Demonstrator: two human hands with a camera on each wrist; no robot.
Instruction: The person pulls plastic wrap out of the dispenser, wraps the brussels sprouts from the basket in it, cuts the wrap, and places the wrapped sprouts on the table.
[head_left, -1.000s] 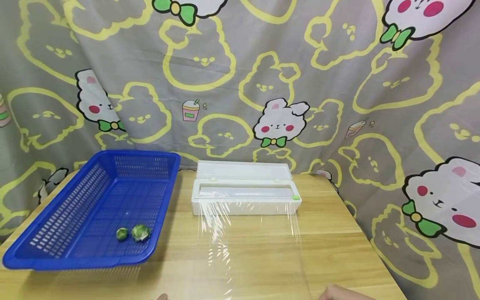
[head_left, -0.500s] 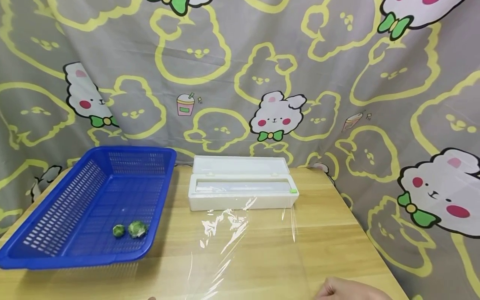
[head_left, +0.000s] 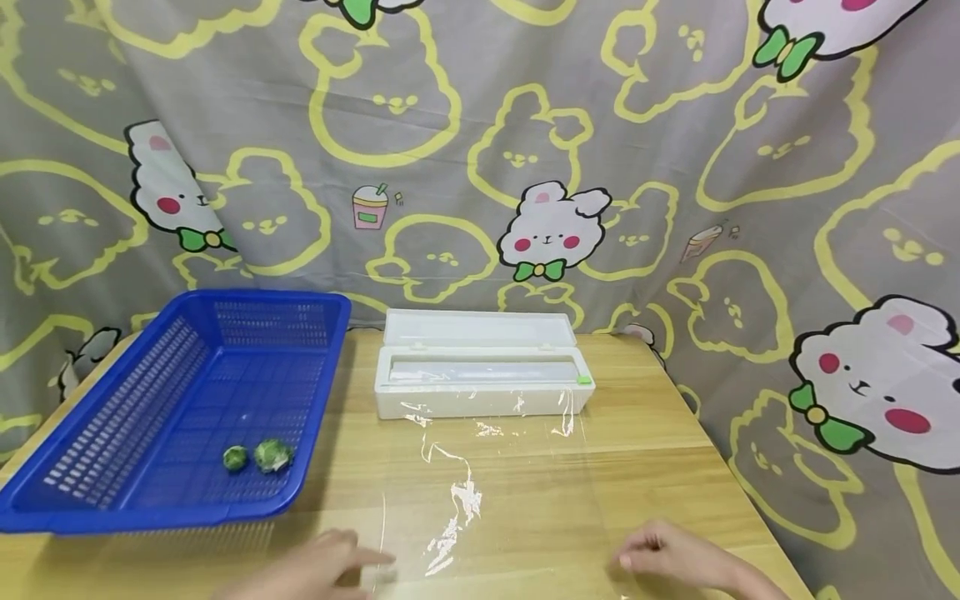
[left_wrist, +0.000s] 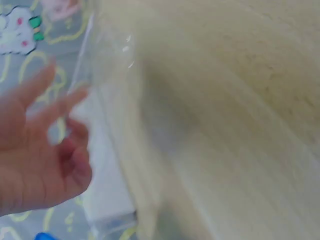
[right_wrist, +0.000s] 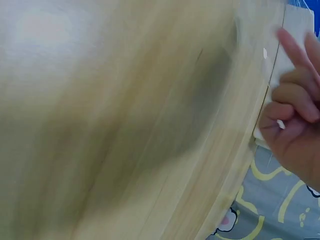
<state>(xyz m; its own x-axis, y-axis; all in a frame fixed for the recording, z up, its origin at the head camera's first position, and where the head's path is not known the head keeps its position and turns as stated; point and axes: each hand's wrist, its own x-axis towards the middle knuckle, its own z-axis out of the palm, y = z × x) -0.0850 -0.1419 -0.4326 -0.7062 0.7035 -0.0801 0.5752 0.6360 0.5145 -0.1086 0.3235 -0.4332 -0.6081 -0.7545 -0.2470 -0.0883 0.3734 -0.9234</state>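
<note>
A sheet of clear plastic wrap (head_left: 467,498) runs from the white dispenser box (head_left: 483,403) across the table, lying low with glare on it. In the head view my left hand (head_left: 318,567), blurred, is at the wrap's left edge with a finger pointing right. The left wrist view shows that hand (left_wrist: 42,160) with two fingers stretched out and the others bent, nothing held. My right hand (head_left: 671,557) is by the wrap's right edge, fingers loosely bent. In the right wrist view the right hand (right_wrist: 297,105) has its index finger extended and nothing visible in it.
A blue plastic basket (head_left: 318,417) stands on the left with two small green Brussels sprouts (head_left: 272,456) inside. The dispenser's lid (head_left: 480,328) is raised at the back, and a green slider (head_left: 584,380) sits at its right end. A patterned curtain (head_left: 442,125) hangs behind the wooden table (head_left: 660,467).
The wrap has dropped from its stretched slant to lie flatter on the table. Both hands have come forward into view, and their fingers have loosened from the wrap's near edge.
</note>
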